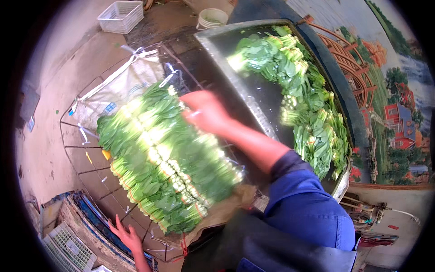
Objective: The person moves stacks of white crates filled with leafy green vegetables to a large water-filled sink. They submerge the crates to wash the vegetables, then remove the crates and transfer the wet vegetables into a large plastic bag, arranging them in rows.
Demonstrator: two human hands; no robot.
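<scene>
Banded bunches of leafy greens [163,163] with pale stems lie packed in rows on a woven sack [125,88] over a metal wire frame. My right hand [204,110] is at the upper right edge of these rows, blurred, its fingers touching or just over the stems; whether it grips a bunch cannot be told. My left hand [127,238] is at the lower left, fingers spread and holding nothing, apart from the greens. More wet bunches [306,102] lie in a metal trough [234,85] of water on the right.
A white plastic basket [120,20] and a white bucket [212,18] stand on the floor beyond. Light plastic crates [69,246] lie at the lower left beside a worn blue-edged wooden structure [98,227]. A wall with a painted landscape [390,102] rises behind the trough.
</scene>
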